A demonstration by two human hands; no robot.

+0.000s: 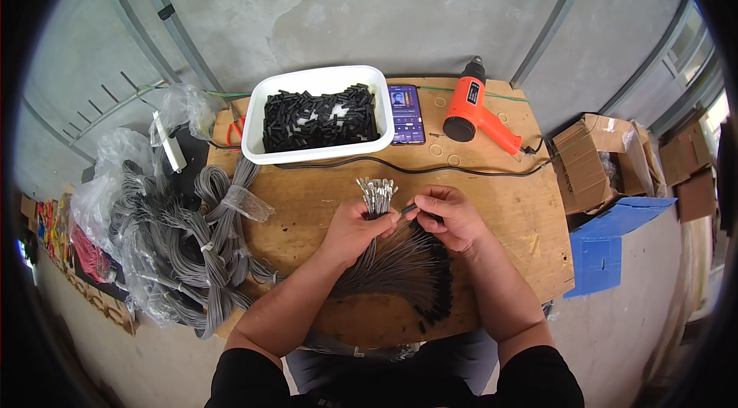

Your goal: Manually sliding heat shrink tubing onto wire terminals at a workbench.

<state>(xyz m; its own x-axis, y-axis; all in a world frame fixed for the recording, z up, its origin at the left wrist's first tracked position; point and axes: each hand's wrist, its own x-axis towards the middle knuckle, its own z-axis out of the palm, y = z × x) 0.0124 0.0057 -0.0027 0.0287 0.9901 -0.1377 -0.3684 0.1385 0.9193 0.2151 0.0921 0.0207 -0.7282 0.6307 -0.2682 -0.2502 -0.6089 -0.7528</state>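
Observation:
My left hand [350, 228] is closed around a bundle of thin grey wires, whose bare metal terminals [377, 194] stick up above the fist. Just to its right, my right hand [452, 217] pinches a small black sleeve [410, 209] close to my left thumb and fingertip. Whether a wire end is inside that sleeve is too small to tell. Below both hands, grey wires [380, 276] fan out over the wooden table, with black sleeves [440, 285] on their ends along the right side. Beyond the hands stands a white tub [311, 156] full of loose black sleeves [319, 127].
An orange heat gun [465, 104] lies at the back right, near several rubber bands. A phone [407, 119] rests beside the tub; orange-handled pliers [234, 131] lie left of it. A black cable [338, 164] crosses the table [530, 216]. Coiled grey wire bundles [219, 254] pile up left; cardboard boxes [576, 162] stand right.

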